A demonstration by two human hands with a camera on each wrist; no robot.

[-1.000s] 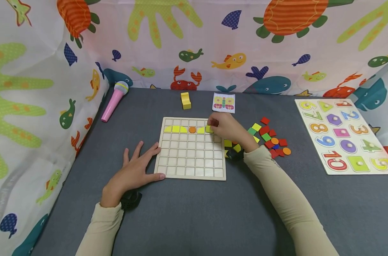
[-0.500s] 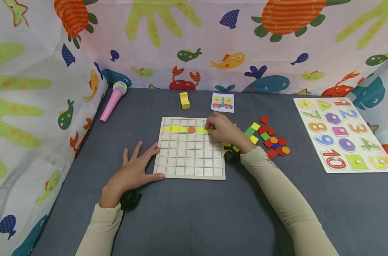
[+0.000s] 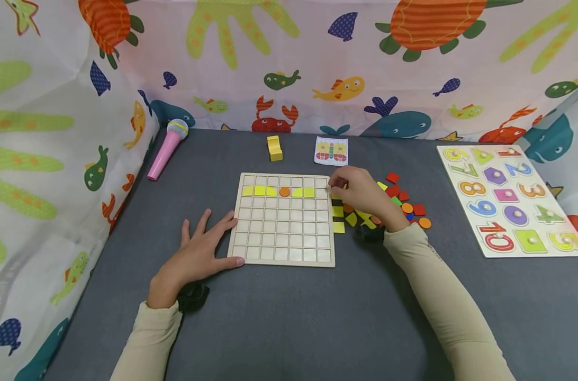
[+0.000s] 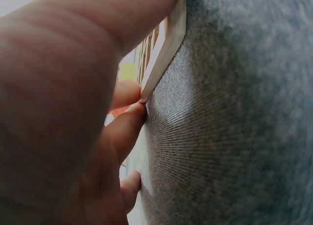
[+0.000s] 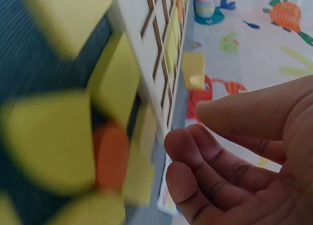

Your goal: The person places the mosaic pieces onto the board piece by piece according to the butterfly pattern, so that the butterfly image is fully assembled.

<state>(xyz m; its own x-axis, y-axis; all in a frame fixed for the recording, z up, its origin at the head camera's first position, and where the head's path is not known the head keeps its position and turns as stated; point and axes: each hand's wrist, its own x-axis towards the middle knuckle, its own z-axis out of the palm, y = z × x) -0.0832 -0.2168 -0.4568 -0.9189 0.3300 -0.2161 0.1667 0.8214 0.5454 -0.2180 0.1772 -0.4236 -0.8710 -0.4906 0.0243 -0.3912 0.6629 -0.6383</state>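
The wooden grid board (image 3: 281,265) lies flat, its second row holding several yellow pieces (image 3: 260,191) and one orange circle (image 3: 285,191). Fingers spread, my left hand (image 3: 191,259) touches the board's left edge with thumb and fingertips; the left wrist view has its fingers (image 4: 126,132) against the rim. Over the board's upper right corner and the loose yellow pieces (image 3: 338,211) is my right hand (image 3: 365,193). In the right wrist view that hand (image 5: 244,156) has bent fingers with a gap to the thumb, and nothing shows between them.
A butterfly picture card (image 3: 331,152) and a yellow block (image 3: 274,148) lie behind the board. Red, green and orange pieces (image 3: 418,210) are scattered at the right, beside a number puzzle (image 3: 517,201). A pink microphone (image 3: 165,153) lies at the back left.
My right hand has moved right, off the board's second row, uncovering a yellow square there. My left hand stays at the board's edge.
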